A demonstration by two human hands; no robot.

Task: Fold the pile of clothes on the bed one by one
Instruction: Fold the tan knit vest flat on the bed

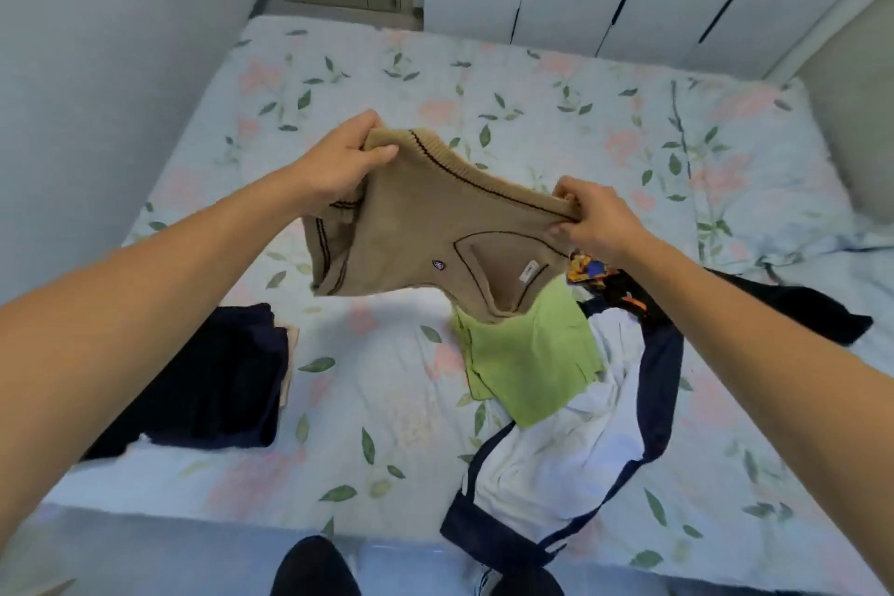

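A tan knitted vest (416, 227) with dark trim lines hangs in the air above the bed (387, 77). My left hand (338, 160) grips its ribbed hem at the upper left. My right hand (595, 218) pinches the same hem at the right. The V-neck hangs downward. Under it, on the right half of the bed, lies the unfolded pile: a lime green garment (527, 363), a white garment with navy trim (556, 460), a black piece (798, 310) and a colourful printed piece (588, 269).
Folded dark navy clothes (213, 382) are stacked on the bed at the left, over a beige piece. A wall runs along the bed's left side, white wardrobes stand behind it at the right. My dark-clad legs (314, 566) are at the bed's near edge.
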